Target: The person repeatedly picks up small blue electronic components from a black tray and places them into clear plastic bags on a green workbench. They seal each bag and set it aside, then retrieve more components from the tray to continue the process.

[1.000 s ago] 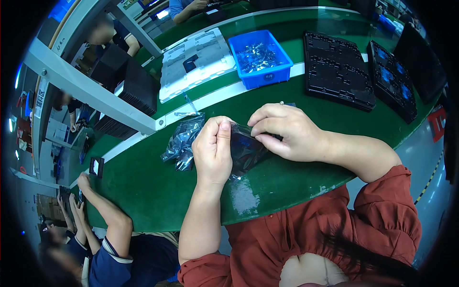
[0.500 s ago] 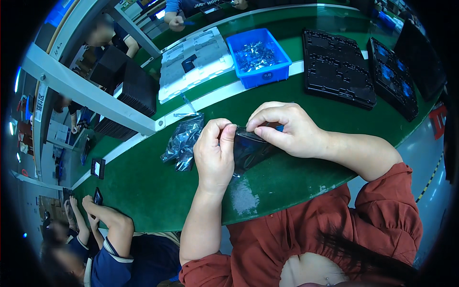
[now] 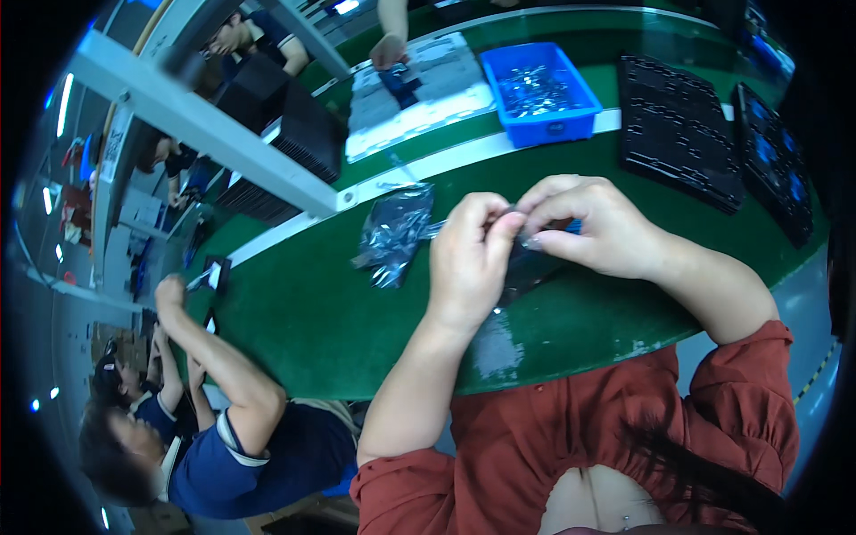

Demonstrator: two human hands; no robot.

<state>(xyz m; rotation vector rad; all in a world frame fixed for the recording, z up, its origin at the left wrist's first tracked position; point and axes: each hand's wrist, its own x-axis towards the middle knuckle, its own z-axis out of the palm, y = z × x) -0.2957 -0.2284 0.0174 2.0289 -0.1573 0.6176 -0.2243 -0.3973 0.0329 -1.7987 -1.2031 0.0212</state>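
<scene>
My left hand (image 3: 468,259) and my right hand (image 3: 597,227) meet over the green table, fingertips close together. Both pinch the upper edge of a dark, glossy plastic bag (image 3: 528,275), which hangs below the fingers. A bit of blue shows beneath my right hand; what it belongs to is hidden. Whether anything is inside the bag, I cannot tell. To the left of my left hand lies a pile of crumpled, shiny plastic bags (image 3: 395,234).
Beyond my hands stands a blue bin (image 3: 571,127) of small shiny pieces. A co-worker's hand (image 3: 389,52) holds a dark piece over a white tray (image 3: 446,104). Black trays (image 3: 678,125) lie at right. A metal post (image 3: 267,169) and a seated co-worker (image 3: 259,446) are at left.
The whole view has shifted, so the table's things sit further right. My fingertips have come closer together on the bag. A co-worker's hand has reached over the white tray.
</scene>
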